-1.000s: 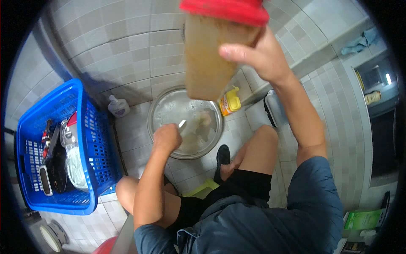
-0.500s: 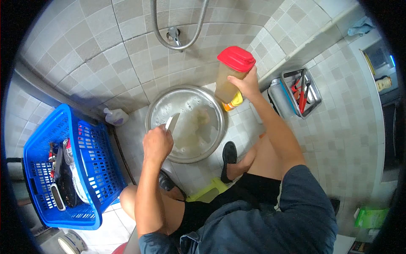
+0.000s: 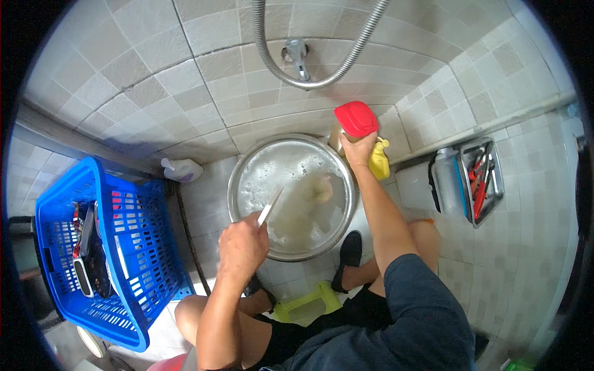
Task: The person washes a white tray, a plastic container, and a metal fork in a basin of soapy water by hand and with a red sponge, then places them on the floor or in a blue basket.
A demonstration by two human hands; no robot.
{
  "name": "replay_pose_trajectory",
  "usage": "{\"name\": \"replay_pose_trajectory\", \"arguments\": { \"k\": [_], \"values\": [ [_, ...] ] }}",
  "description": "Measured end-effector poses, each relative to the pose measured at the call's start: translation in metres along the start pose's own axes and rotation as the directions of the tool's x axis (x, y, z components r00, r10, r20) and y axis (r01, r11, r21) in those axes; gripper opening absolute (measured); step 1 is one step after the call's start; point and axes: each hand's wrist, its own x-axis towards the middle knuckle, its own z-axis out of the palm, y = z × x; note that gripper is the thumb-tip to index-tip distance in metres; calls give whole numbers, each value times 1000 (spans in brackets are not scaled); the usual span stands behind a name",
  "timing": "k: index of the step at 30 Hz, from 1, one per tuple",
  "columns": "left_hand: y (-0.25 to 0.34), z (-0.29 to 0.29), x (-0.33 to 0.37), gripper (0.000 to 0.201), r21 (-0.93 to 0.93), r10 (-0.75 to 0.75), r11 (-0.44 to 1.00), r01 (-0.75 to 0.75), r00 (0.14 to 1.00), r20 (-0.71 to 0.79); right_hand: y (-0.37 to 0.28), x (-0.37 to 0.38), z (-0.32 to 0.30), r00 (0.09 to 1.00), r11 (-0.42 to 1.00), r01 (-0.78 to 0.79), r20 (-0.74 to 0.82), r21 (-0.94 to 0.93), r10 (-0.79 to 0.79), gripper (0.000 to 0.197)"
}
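In front of me sits a round steel basin (image 3: 232, 207) of cloudy, foamy water, with a pale item (image 3: 323, 189) partly under the surface. Over its near left side, my left hand (image 3: 242, 244) is closed around a slim, flat white item (image 3: 270, 208), whose kind I cannot make out. Beyond the basin's far right rim, my right hand (image 3: 359, 148) grips a tall clear container with a red lid (image 3: 356, 119) just below that lid. The container stands upright by the wall, its lower part hidden behind my hand and the rim. Beside it is a yellow bottle (image 3: 378, 162).
A blue plastic basket (image 3: 133, 247) holding kitchenware is at the left. A white bottle (image 3: 182, 170) stands by the wall. On the right are a grey bottle (image 3: 450, 182) and a metal tray (image 3: 495, 185) of red-handled tools. A shower hose (image 3: 331, 80) hangs ahead.
My right hand has lowered the red-lidded container from above the yellow bottle to beside the wall. The left hand stays over the basin with the white item. The view has shifted.
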Motion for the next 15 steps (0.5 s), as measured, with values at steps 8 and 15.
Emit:
{"name": "replay_pose_trajectory", "arguments": {
  "k": [8,15],
  "values": [
    [5,0,14,19,-34,23,999,-21,998,56,81,3,16,997,996,-65,-51,-61,62,101],
    [-16,-1,3,13,-75,40,996,-41,999,-17,61,-40,39,992,995,-66,100,-77,73,89]
  ]
}}
